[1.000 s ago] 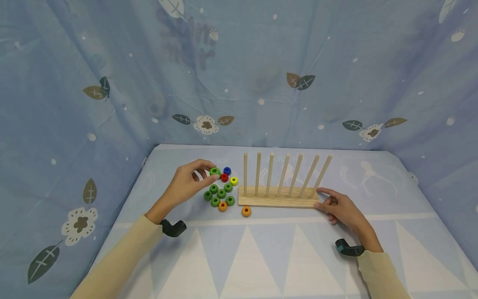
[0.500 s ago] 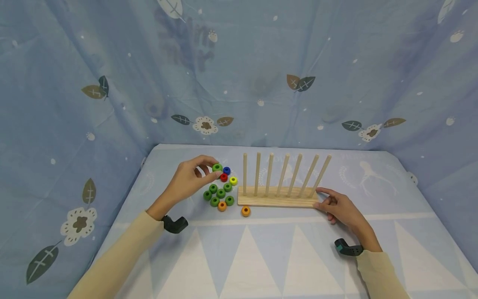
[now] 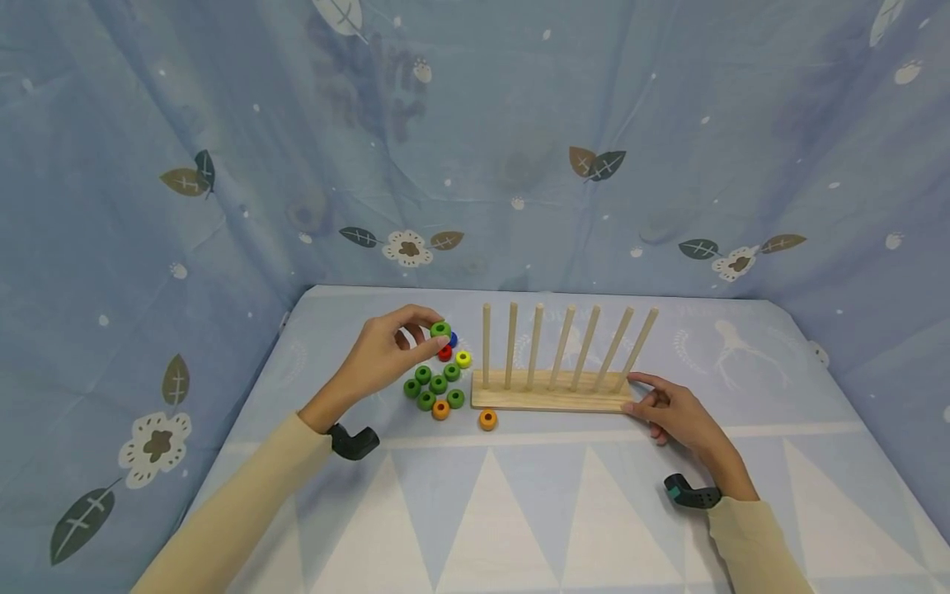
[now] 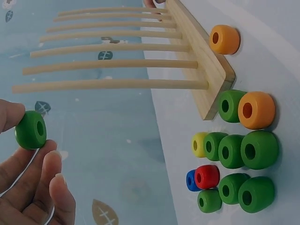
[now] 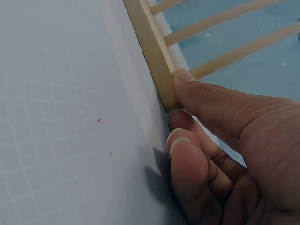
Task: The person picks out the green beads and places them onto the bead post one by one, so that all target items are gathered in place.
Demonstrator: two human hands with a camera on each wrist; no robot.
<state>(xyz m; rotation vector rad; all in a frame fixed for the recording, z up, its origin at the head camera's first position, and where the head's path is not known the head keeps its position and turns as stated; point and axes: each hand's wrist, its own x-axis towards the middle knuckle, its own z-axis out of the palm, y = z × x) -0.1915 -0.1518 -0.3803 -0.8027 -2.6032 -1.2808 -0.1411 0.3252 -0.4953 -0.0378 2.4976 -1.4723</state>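
Observation:
Between thumb and fingers, my left hand (image 3: 386,351) pinches a green bead (image 4: 31,130) with a hole through it. That bead is raised above the table, left of a wooden peg rack (image 3: 549,401). Several bare upright pegs (image 4: 112,85) stand in a row on the rack's base. At the rack's right end, my right hand (image 3: 681,419) grips the base's edge (image 5: 159,70) with thumb and fingers. Under and before the left hand lie several green beads (image 3: 439,384), a red bead (image 3: 444,353), a yellow bead (image 3: 463,359) and a partly hidden blue bead (image 3: 453,339).
One orange bead (image 3: 441,410) touches the near side of the loose group. Another orange bead (image 3: 487,419) lies alone in front of the rack's left end. A patterned cloth covers the table (image 3: 519,511), and blue curtains (image 3: 519,165) hang behind and at both sides.
My left hand has moved a little right and away from me, carrying the green bead toward the rack's leftmost peg. The right hand and the rack stay in place.

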